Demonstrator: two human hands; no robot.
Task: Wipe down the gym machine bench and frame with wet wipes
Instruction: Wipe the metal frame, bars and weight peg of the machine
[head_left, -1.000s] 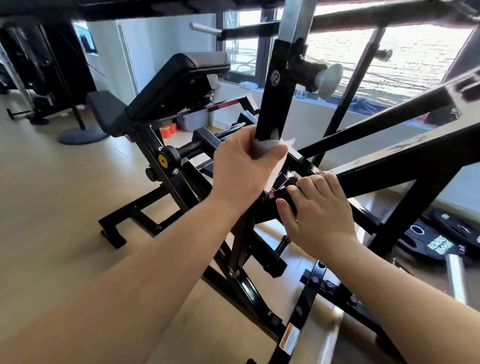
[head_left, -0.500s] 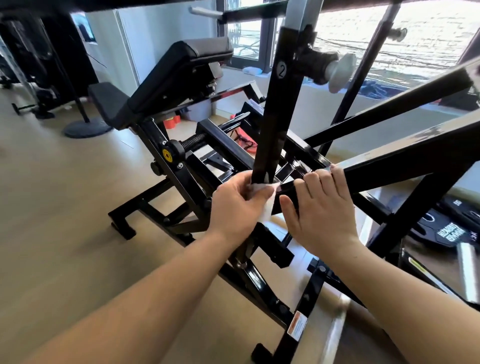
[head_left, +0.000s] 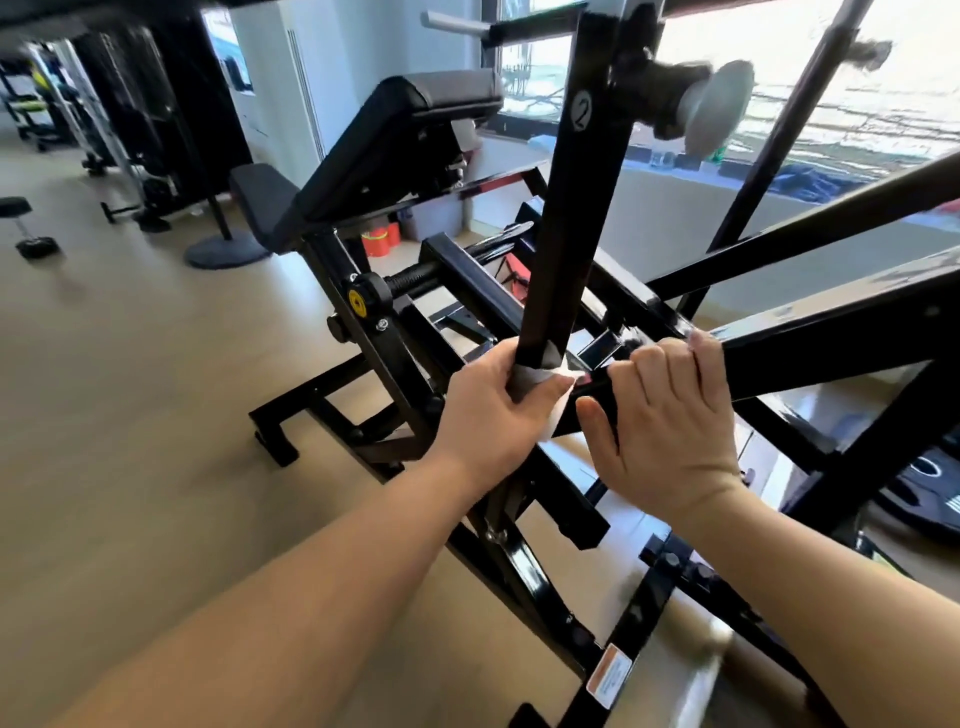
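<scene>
A black gym machine frame fills the view, with an upright black post (head_left: 576, 218) marked 2 in the middle. My left hand (head_left: 498, 410) grips the foot of that post with a white wet wipe (head_left: 550, 387) wrapped between palm and metal. My right hand (head_left: 670, 421) holds a slanted black bar (head_left: 831, 338) just to the right, fingers curled over its top and thumb below. The padded black bench (head_left: 395, 140) stands tilted behind, up and to the left.
Wooden floor lies to the left. A weight horn with a grey end cap (head_left: 717, 104) sticks out of the post above my hands. Weight plates (head_left: 930, 493) lie on the floor at right. Other gym equipment (head_left: 130, 130) stands far left by the wall.
My left hand has slid down the upright post with the wipe, from mid-height to its foot. My right hand has stayed on the slanted bar.
</scene>
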